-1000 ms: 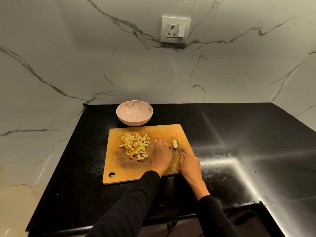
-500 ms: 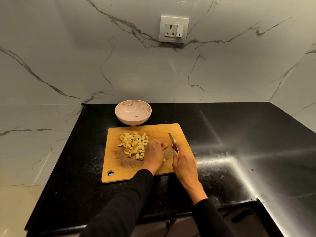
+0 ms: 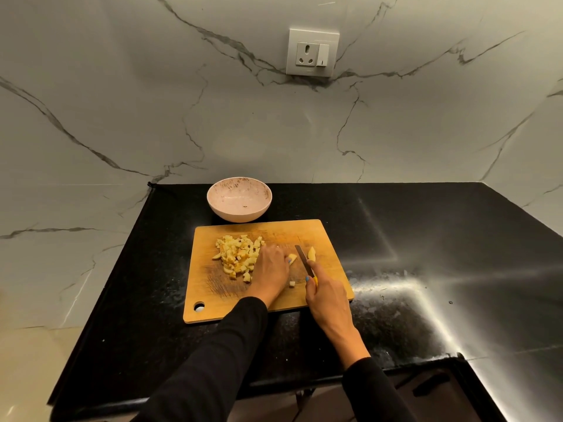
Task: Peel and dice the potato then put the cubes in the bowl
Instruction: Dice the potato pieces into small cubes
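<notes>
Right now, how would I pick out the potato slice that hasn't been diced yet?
Find the wooden board on the black counter, in front of the bowl. The slice lies alone just right of the knife. Unlike the cubes piled at the left, it is one long curved piece.

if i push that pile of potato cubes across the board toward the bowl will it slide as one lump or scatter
Probably scatter somewhat: the potato cubes lie as loose, separate pieces, and one stray cube already sits apart. Freshly cut, they look likely to be damp and may cling to the cutting board. Each piece is small, so likely light.
</notes>
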